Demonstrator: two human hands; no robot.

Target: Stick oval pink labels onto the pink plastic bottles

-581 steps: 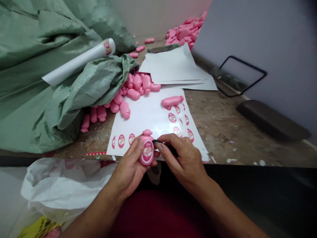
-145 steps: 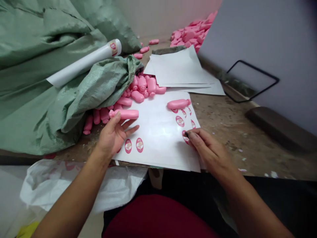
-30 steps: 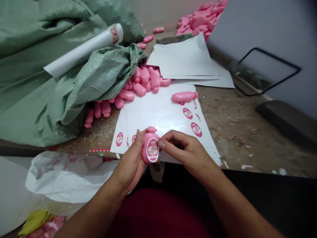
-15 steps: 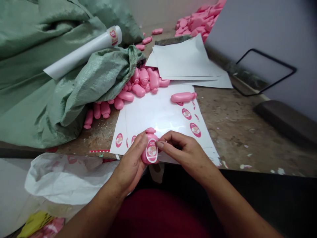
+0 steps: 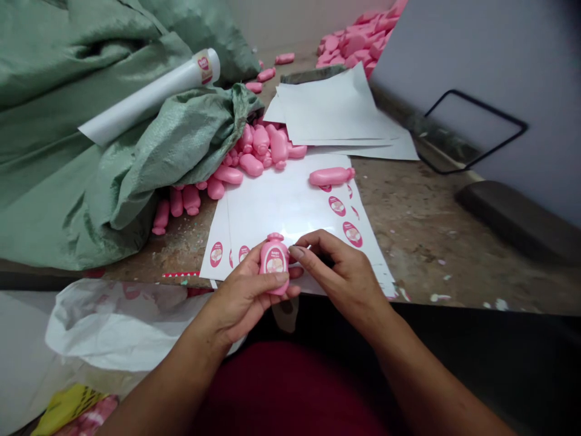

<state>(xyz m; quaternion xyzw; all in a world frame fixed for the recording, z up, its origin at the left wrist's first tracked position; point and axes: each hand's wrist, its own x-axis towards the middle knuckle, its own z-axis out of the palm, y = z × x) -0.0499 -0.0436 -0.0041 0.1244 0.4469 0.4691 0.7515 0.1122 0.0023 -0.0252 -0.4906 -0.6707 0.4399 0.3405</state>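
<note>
A small pink bottle (image 5: 275, 257) with an oval label on its front stands upright in my left hand (image 5: 245, 295), whose thumb lies across the label's lower part. At the bottle's right side is my right hand (image 5: 338, 266), its thumb and forefinger pinched together; whatever is between them is too small to make out. Beneath both hands lie white sheets (image 5: 281, 203) with oval stickers (image 5: 352, 234) near their edges. Another pink bottle (image 5: 331, 176) rests on its side on the sheets.
At the left, a green sack (image 5: 136, 157) spills pink bottles (image 5: 261, 140) and carries a white roll (image 5: 145, 97). Blank sheets (image 5: 331, 109) lie behind. More bottles (image 5: 356, 42) are heaped at the back. A white plastic bag (image 5: 122, 330) hangs below the table's front edge.
My left thumb has moved from the bottle's upper left side down across its label. The bottle has turned slightly, and my right fingers remain by its side.
</note>
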